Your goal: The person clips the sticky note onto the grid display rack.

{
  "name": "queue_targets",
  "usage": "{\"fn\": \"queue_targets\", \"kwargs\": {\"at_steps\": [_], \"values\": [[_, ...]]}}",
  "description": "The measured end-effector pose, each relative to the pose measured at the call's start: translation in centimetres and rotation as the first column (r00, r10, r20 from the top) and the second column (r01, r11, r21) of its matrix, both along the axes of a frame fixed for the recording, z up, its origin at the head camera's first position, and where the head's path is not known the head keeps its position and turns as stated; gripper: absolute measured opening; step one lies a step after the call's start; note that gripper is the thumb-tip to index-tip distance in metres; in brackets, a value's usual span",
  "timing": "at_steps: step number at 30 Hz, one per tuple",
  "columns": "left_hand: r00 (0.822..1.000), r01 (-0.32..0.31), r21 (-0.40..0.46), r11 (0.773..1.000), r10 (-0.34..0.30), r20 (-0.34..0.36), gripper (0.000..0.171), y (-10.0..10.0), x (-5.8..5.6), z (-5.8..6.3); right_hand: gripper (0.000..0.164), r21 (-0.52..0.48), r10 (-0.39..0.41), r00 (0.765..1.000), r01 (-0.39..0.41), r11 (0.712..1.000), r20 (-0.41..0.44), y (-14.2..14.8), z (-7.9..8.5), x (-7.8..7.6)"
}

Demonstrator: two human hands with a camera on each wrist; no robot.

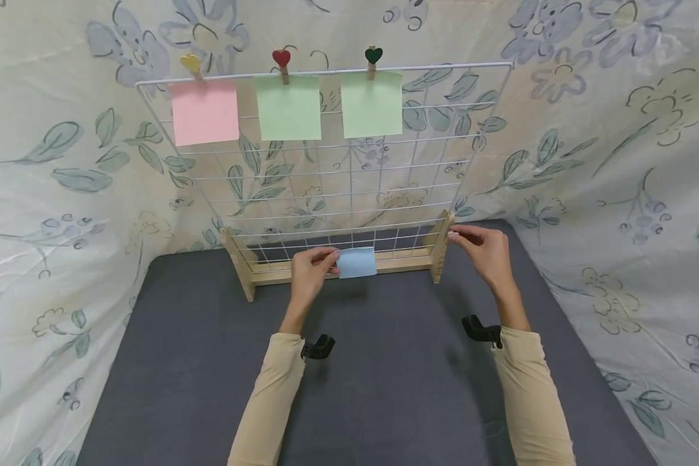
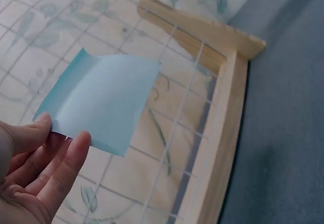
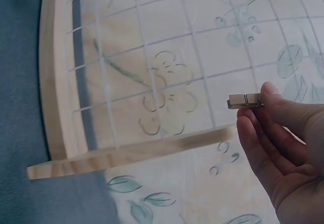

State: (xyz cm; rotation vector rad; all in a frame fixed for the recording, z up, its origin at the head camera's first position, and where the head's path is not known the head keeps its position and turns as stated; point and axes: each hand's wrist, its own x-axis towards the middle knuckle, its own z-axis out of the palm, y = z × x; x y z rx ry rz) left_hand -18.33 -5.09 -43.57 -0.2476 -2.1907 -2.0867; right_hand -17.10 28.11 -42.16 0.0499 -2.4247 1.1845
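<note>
A blue paper note (image 1: 356, 263) is pinched at its edge by my left hand (image 1: 310, 274), in front of the low part of a white wire grid (image 1: 349, 171). In the left wrist view the note (image 2: 109, 97) bends slightly, held between thumb and fingers. My right hand (image 1: 485, 251) is beside the right foot of the wooden stand (image 1: 441, 249). Between its thumb and fingers it holds a small wooden clothespin (image 3: 242, 101). Along the grid's top wire hang a pink note (image 1: 205, 113) and two green notes (image 1: 288, 109), each under a clothespin with a heart.
The grid's stand rests on a dark grey table (image 1: 378, 375) near its back edge. Floral cloth (image 1: 635, 194) hangs behind and at both sides. The heart on the pink note's clip (image 1: 190, 63) is yellow; the other hearts are red and dark green.
</note>
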Motion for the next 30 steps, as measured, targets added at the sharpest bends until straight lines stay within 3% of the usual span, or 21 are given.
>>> {"fn": "queue_targets", "kwargs": {"at_steps": [5, 12, 14, 23, 30], "values": [[1.000, -0.004, -0.052, 0.999, 0.003, -0.029, 0.017, 0.8, 0.9, 2.4, 0.027, 0.002, 0.028, 0.999, -0.027, 1.000, -0.034, -0.5, 1.0, -0.4], [0.997, -0.022, -0.055, 0.998, 0.018, -0.072, 0.018, 2.2, -0.7, 1.8, 0.026, 0.002, 0.048, 0.997, -0.048, 0.999, -0.068, -1.1, 3.0, -0.7], [0.997, -0.020, -0.038, 0.999, 0.017, -0.075, 0.019, 2.7, -0.9, 2.2, 0.026, -0.002, 0.062, 0.995, -0.062, 0.998, -0.077, -1.2, 3.7, -0.7], [0.989, -0.018, -0.049, 0.999, 0.010, -0.150, 0.019, 5.3, -0.9, 5.4, 0.025, -0.024, 0.081, 0.993, -0.083, 0.996, -0.080, -1.4, 7.2, -0.7], [0.973, -0.012, -0.030, 0.999, 0.005, -0.229, 0.018, 6.9, -1.1, 7.8, 0.020, -0.033, 0.081, 0.979, -0.089, 0.995, -0.186, -1.6, 10.2, -1.1]]}}
